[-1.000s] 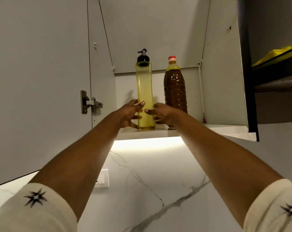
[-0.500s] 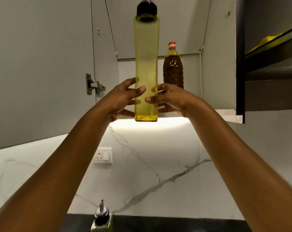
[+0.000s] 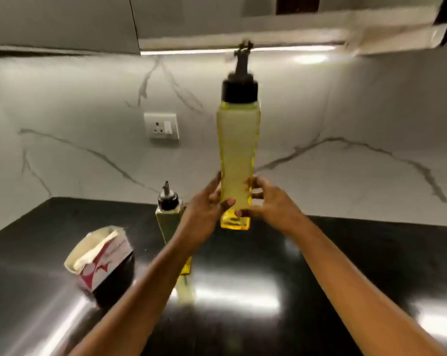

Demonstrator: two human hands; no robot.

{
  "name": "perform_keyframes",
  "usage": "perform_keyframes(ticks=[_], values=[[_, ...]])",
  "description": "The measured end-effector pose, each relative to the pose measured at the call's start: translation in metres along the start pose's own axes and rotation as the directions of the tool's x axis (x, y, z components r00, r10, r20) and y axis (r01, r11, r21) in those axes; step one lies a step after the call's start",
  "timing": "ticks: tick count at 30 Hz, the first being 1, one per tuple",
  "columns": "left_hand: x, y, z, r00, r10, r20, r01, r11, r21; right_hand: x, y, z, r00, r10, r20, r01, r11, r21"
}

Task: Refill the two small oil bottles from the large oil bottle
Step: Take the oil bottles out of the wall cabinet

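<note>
Oil dispenser bottle, tall, square-sided and pale yellow, is held upright in the air over the black countertop, a little right of the picture's middle. Its black cap and thin spout point up. In this view the blurred spout tip overlaps the light strip under the wall cabinet; how near the two really are cannot be told.

Both hands clasp the bottle low down, just above its base. The left hand wraps the left side, thumb laid across the front face. The right hand curls round the right side, fingers at the far edge and thumb tip on the front near the left thumb. The base edge shows below both hands.

Just left of the held bottle, a second dispenser bottle stands upright on the counter near its back edge, with a black cap and metal spout. The left wrist and forearm cross in front of its lower right side. Further left and nearer the camera, a red-and-white carton, open at the top, lies tilted, well apart from both bottles.

Glossy counter with bright reflections stretches right of the right forearm and forward between the arms. The counter's back edge meets a white marble backsplash, which turns a corner at the left. A wall socket sits on it above the second bottle.
</note>
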State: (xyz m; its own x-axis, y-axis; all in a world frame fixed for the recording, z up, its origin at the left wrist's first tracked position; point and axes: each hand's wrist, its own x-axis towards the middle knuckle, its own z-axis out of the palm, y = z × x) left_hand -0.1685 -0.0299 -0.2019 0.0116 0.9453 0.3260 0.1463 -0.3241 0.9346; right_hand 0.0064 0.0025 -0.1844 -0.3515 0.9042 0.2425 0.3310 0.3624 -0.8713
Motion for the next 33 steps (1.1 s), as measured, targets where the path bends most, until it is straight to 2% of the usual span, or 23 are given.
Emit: perform_keyframes(ticks=[4,8,14,21,26,30,33], values=[[-0.027,-0.095,0.009,0.986,-0.169,0.015,0.169,0.985,-0.028,-0.005,0.091,0.050,0.988,0.134,0.080,-0.136,0.990,0.031],[-0.036,-0.157,0.008,0.954,-0.301,0.000,0.301,0.953,-0.014,-0.004,0.147,0.087,0.961,0.244,0.132,-0.255,0.964,0.074],[-0.034,-0.212,0.005,0.936,-0.350,-0.042,0.350,0.937,0.006,0.014,0.198,0.119,0.934,0.330,0.135,-0.344,0.934,0.094],[-0.026,-0.232,0.000,0.935,-0.348,-0.073,0.349,0.937,0.001,0.029,0.224,0.140,0.940,0.321,0.117,-0.335,0.934,0.129],[-0.022,-0.236,-0.006,0.933,-0.359,-0.039,0.358,0.933,-0.017,0.036,0.225,0.144,0.943,0.301,0.143,-0.320,0.937,0.141],[-0.022,-0.229,-0.005,0.930,-0.366,-0.021,0.366,0.931,-0.003,0.035,0.224,0.142,0.934,0.317,0.164,-0.332,0.940,0.075],[-0.032,-0.220,-0.004,0.921,-0.387,-0.041,0.388,0.921,0.036,0.026,0.212,0.133,0.933,0.333,0.136,-0.331,0.943,-0.039]])
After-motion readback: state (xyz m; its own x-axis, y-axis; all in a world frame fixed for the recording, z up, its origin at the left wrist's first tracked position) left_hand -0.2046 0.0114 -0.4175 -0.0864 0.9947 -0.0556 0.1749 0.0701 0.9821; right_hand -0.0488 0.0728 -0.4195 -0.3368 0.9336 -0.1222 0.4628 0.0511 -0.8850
